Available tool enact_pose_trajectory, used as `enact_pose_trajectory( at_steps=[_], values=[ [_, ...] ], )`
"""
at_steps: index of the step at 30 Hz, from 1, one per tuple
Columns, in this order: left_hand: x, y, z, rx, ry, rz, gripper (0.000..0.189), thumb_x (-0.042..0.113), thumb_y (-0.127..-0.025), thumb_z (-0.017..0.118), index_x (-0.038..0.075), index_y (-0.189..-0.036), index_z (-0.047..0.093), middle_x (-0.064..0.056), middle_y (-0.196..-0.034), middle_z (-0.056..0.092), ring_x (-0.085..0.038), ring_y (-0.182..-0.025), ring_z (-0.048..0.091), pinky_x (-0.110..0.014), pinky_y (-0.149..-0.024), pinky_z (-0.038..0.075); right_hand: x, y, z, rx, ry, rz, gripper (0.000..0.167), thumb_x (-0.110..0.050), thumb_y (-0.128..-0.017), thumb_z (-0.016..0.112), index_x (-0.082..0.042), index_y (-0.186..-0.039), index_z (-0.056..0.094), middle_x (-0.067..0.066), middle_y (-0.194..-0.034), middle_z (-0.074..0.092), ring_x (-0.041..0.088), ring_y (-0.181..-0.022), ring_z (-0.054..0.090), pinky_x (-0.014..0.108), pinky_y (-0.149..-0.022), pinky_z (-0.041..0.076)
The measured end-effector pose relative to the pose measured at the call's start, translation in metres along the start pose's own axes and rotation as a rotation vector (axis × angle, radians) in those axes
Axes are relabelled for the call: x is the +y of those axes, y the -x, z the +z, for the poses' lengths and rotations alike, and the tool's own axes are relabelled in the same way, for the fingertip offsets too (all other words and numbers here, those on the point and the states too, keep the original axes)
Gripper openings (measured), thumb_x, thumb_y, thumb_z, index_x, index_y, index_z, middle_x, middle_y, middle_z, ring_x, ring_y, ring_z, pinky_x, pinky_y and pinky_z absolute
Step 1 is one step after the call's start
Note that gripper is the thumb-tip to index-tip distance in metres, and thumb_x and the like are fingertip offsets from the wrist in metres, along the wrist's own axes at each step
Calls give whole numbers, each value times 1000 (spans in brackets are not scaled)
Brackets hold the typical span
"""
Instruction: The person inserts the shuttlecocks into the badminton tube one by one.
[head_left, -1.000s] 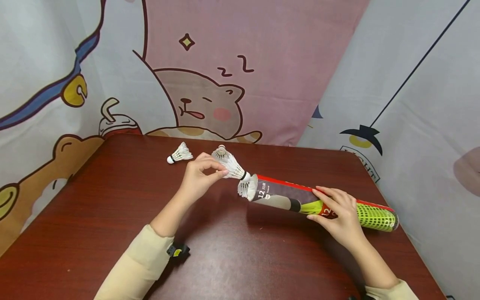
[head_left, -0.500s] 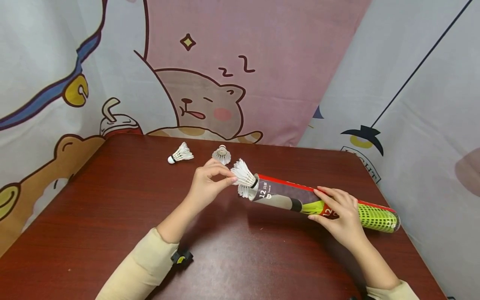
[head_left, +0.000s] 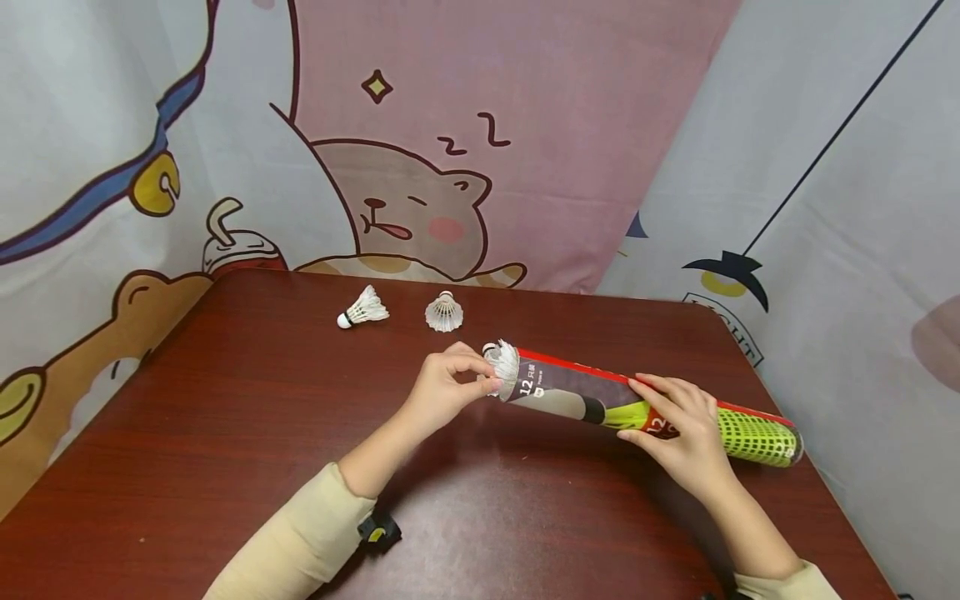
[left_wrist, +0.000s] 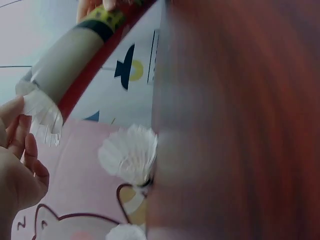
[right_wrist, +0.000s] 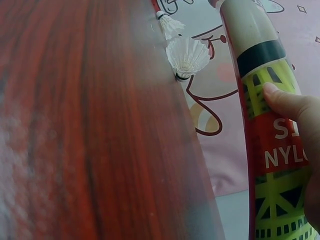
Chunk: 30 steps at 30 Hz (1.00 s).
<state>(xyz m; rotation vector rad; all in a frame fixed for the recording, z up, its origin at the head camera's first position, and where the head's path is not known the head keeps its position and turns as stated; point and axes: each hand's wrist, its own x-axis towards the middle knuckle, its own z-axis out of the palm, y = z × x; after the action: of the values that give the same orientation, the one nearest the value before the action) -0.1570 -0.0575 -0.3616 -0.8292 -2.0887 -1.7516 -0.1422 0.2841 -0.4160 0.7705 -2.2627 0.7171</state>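
Observation:
My left hand (head_left: 450, 385) pinches the feather rim of a white shuttlecock (head_left: 506, 360) between thumb and fingers. Its cork end is hidden inside the mouth of a printed shuttlecock tube (head_left: 558, 387), and feathers (left_wrist: 45, 117) stick out in the left wrist view. A small white piece with a dark band shows at the mouth's upper edge; what it belongs to is unclear. With thumb and fingers spread around its middle, my right hand (head_left: 686, 437) grips the tube, which lies slanted, mouth to the left. The right thumb (right_wrist: 287, 100) presses on its yellow-green print.
Two more shuttlecocks are at the back of the dark red-brown table (head_left: 247, 400): one on its side (head_left: 363, 307), the other (head_left: 444, 312) with its feathers toward me. Behind the table hangs a cartoon-printed cloth (head_left: 555, 150).
My left hand has moved right and slightly down, and the shuttlecock it holds has slid from outside the tube into its mouth. The right hand and tube stay nearly still.

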Motion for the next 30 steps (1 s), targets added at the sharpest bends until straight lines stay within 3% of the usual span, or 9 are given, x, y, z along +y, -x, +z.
enact_pose_trajectory(
  at_steps=[4, 8, 14, 15, 17, 21, 23, 26, 30],
  values=[
    [-2, 0, 8, -24, 22, -30, 6, -10, -72, 77, -8, -74, 71, -16, -75, 64, -28, -75, 53, -23, -62, 38, 1, 2, 0, -28, 6, 16, 70, -63, -78, 65, -13, -126, 64, 9, -125, 59, 26, -115, 44, 48, -88, 24],
    [-14, 0, 15, -21, 63, -58, 6, -12, -71, 76, -9, -74, 71, -18, -74, 63, -33, -72, 52, -25, -58, 38, 3, 3, 0, -28, 3, 15, 70, -63, -77, 65, -13, -126, 64, 10, -124, 59, 27, -115, 44, 49, -87, 24],
    [-45, -2, 23, -46, 156, -97, 8, -13, -70, 74, -9, -77, 73, -11, -77, 66, -13, -76, 55, -23, -64, 44, 4, 3, 1, -31, 3, 4, 70, -63, -77, 65, -12, -125, 65, 9, -124, 60, 27, -114, 44, 47, -86, 24],
    [-42, -3, 23, -53, 159, -102, 8, -14, -70, 73, -10, -77, 72, -10, -77, 66, -12, -77, 55, -24, -65, 44, 4, 3, 1, -33, 4, 4, 70, -59, -75, 72, -12, -125, 65, 9, -125, 59, 27, -114, 44, 46, -86, 24],
    [-45, -4, 26, -67, 173, -101, 8, -15, -70, 71, -11, -76, 71, -10, -77, 67, -9, -78, 55, -23, -67, 45, 3, 3, 1, -28, 1, -4, 69, -58, -75, 72, -12, -125, 65, 9, -124, 60, 26, -114, 44, 46, -86, 24],
    [-48, -6, 31, -98, 167, -76, 9, -21, -68, 65, -14, -72, 68, -13, -73, 65, -9, -76, 55, -26, -68, 46, 1, 2, 2, -20, -9, -27, 68, -57, -75, 72, -12, -125, 65, 9, -124, 60, 27, -114, 45, 44, -84, 24],
    [-54, -7, 33, -109, 165, -48, 10, -22, -67, 64, -14, -71, 68, -14, -72, 64, -8, -74, 54, -28, -68, 47, 1, 1, 3, -20, -12, -34, 68, -61, -78, 65, -12, -125, 65, 9, -124, 60, 27, -113, 45, 44, -83, 24],
    [-54, -8, 31, -134, 149, -40, 10, -21, -68, 64, -14, -74, 69, -15, -74, 64, -10, -75, 54, -33, -69, 48, 2, 1, 3, -14, -10, -37, 68, -61, -79, 65, -11, -125, 65, 9, -124, 60, 27, -114, 45, 44, -83, 24],
    [-53, -9, 24, -203, 147, -43, 10, -17, -72, 65, -11, -77, 71, -15, -76, 65, -11, -79, 55, -30, -72, 46, 1, 1, 3, -4, -15, -39, 68, -61, -78, 65, -12, -125, 65, 9, -124, 60, 27, -114, 46, 44, -84, 24]
  ],
)
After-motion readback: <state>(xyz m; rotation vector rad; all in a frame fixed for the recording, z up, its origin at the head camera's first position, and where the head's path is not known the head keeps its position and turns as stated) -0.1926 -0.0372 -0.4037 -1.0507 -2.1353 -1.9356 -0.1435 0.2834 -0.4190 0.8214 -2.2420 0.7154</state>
